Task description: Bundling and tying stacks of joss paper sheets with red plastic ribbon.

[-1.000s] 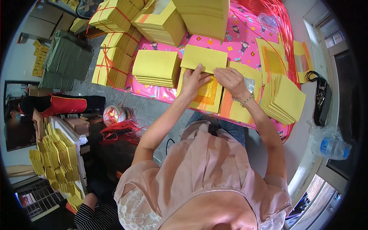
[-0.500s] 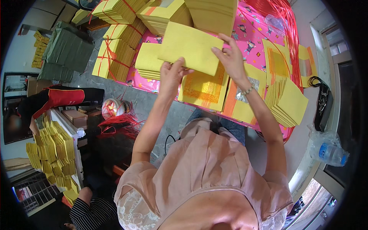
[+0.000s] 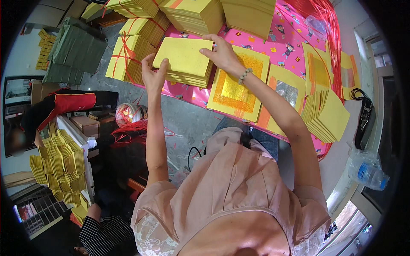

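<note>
A folded yellow paper sheet (image 3: pixel 185 50) lies on top of a low stack of similar folded papers (image 3: pixel 190 77). My left hand (image 3: pixel 154 73) grips its left end, thumb on the upper face and fingers curled beside the edge. At the far right corner, my right hand (image 3: pixel 223 54) holds it between thumb and fingers. Just right of the stack, under my right wrist, is a yellow paper (image 3: pixel 237 87) with a gold square and orange border. Beyond it is a yellow paper with a silver square (image 3: pixel 286 91).
Tall yellow paper stacks (image 3: pixel 194 19) stand behind; bundles tied with red string (image 3: pixel 124 59) are at left. A pink patterned cloth (image 3: pixel 286 47) covers the table. Fanned yellow papers (image 3: pixel 326 115) and a plastic bottle (image 3: pixel 369 176) are at right. Another person in red and black (image 3: pixel 77 104) works at left.
The folded yellow paper has come down and left onto the low stack. Both my hands moved left with it, now at its ends. The view shifted slightly.
</note>
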Demonstrator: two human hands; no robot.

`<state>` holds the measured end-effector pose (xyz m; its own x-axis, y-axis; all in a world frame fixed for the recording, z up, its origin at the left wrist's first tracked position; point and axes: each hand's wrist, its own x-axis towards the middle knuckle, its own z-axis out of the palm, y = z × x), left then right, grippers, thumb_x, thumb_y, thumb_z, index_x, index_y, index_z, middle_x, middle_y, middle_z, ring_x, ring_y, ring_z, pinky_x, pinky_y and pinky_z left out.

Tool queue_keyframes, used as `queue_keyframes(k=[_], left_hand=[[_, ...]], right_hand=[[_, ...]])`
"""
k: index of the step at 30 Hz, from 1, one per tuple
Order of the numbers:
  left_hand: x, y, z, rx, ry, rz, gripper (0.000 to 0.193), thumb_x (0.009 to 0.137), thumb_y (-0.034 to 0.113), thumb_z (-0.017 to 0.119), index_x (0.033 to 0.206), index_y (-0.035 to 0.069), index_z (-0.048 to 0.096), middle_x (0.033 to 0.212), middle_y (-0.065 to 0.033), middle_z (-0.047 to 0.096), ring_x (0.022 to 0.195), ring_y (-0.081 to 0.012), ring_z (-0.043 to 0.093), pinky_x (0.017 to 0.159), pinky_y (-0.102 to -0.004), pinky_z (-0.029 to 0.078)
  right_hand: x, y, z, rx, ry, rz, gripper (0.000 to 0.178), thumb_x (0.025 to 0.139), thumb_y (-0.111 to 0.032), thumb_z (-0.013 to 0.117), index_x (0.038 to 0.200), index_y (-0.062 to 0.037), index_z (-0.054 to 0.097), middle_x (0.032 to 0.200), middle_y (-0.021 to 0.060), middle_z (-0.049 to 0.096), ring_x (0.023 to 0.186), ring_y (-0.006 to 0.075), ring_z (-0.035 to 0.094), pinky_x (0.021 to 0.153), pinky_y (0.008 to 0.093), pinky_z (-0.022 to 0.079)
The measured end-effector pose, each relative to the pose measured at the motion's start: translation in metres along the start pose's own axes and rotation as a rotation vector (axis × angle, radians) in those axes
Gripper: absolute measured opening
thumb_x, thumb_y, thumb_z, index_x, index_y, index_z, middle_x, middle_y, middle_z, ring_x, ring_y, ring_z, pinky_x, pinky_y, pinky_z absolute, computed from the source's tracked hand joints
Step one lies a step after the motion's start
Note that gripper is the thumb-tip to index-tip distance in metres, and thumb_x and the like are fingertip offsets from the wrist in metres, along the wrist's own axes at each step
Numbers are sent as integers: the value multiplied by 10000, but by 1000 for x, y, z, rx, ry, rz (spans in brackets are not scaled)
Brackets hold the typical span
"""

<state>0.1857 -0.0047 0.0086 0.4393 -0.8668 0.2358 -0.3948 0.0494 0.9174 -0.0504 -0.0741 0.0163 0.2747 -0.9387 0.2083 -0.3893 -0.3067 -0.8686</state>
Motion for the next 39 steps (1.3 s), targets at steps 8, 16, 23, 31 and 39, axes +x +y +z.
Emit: queue_keyframes(k=[8, 16, 23, 31, 39], left_hand=[[-6, -46, 4, 81, -40, -97, 514, 799, 253, 756, 1173, -35, 553, 1029, -148, 669, 937, -206, 644, 832, -329, 503], [-13, -47, 7, 146, 8, 11, 484, 807, 237, 748, 1181, -9, 561, 1021, -135, 669, 915, -198, 640, 807, -322, 503], [-20, -36, 6, -70, -7, -76, 441, 816, 216, 740, 1158, -2, 566, 983, -114, 666, 880, -188, 636, 765, -315, 505], [-31, -2, 14, 842, 125, 278, 368, 842, 202, 686, 1177, 75, 598, 1136, -140, 630, 1101, -299, 566, 973, -442, 392], [-42, -2, 39, 741, -283, 449, 453, 946, 377, 541, 1335, 147, 572, 1425, -177, 478, 1339, -371, 385, 1091, -509, 259]], right_hand=[[-2, 23, 18, -56, -110, 54, 463, 838, -227, 696, 1251, -56, 576, 1098, 149, 654, 821, 234, 602, 784, 379, 494], [-1, 25, 16, -8, -207, 115, 431, 840, -199, 694, 1218, -40, 564, 1258, 198, 581, 1204, 356, 522, 1020, 438, 410], [-3, 30, 19, -56, -189, 30, 417, 864, -205, 660, 1236, -45, 559, 1191, 140, 613, 955, 278, 597, 873, 398, 477], [-15, 11, 17, -241, -176, -61, 452, 861, -163, 643, 1275, -67, 492, 1222, 174, 512, 1101, 370, 548, 953, 460, 450], [-22, 12, 12, -284, -85, -148, 462, 838, -150, 675, 1256, -48, 506, 1154, 188, 532, 1103, 382, 538, 923, 455, 462]])
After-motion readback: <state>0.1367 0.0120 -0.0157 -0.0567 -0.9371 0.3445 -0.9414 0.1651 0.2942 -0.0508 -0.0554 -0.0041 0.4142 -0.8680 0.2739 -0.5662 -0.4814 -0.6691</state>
